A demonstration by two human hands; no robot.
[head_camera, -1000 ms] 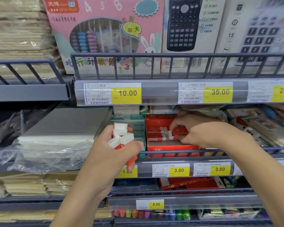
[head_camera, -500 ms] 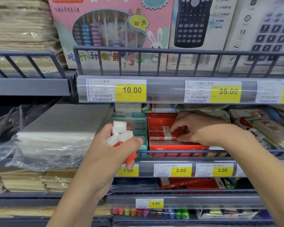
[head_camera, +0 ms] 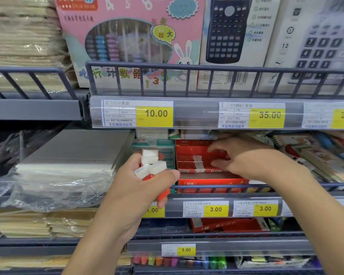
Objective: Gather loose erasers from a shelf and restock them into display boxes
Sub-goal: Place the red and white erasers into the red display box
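Shop shelf, centre frame: left hand (head_camera: 139, 187) clamps loose erasers (head_camera: 150, 165); light, rubbery, stack may spill, pinch by sleeves; right hand (head_camera: 244, 157) fingers loosely curled in red display box (head_camera: 211, 180), hold unclear

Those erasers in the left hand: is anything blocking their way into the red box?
Partly. The right hand reaches into the red display box, over its open top. The erasers, gripped by the left hand, sit just left of it.
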